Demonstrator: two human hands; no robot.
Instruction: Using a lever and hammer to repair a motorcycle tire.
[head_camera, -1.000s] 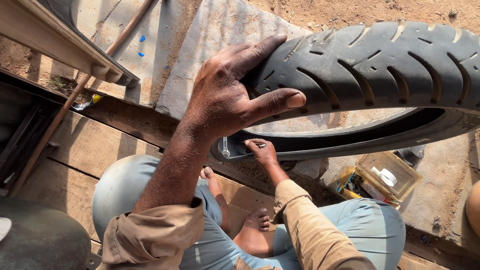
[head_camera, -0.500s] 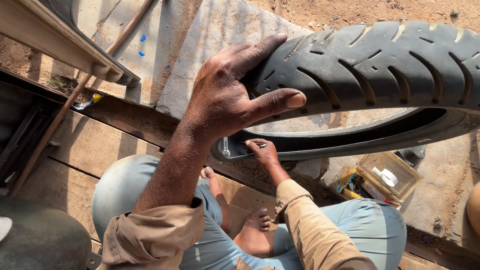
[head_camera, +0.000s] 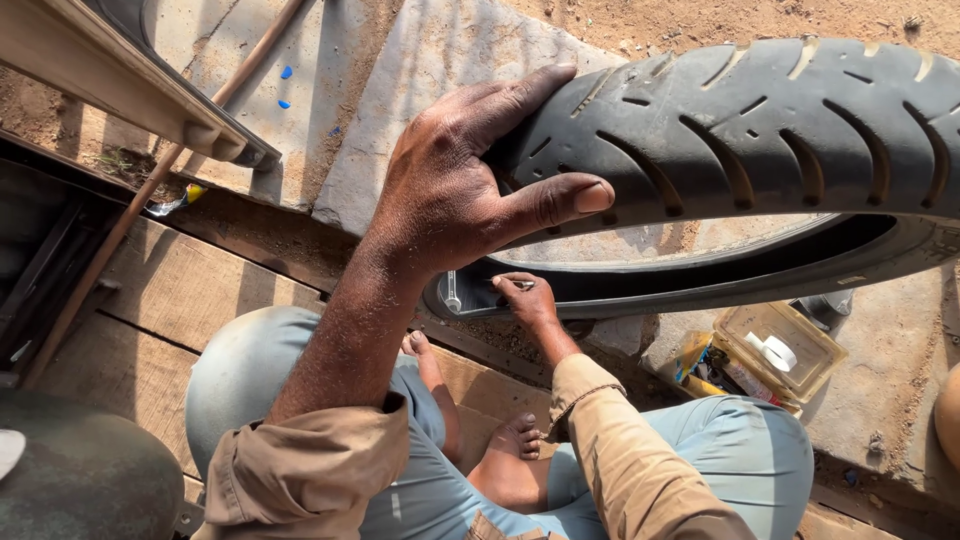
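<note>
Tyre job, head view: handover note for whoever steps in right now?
Left hand: palm and spread fingers pressed on the tread of the black tyre, steadying it upright.
Right hand: at the tyre's lower inner edge, pinching a small metal piece; what it is cannot be told.
Clear plastic box of small supplies sits on the ground by the right knee.
Done: tyre braced, right hand in place.
Left: the work at the inner edge.

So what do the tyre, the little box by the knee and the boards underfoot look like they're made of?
The black grooved tyre under the left hand looks like matt rubber, dusty, with moulded tread cuts. The small clear lidded box seems thin plastic, since its contents show through. The weathered brown boards look like bare wood, with visible grain and cracks.
</note>
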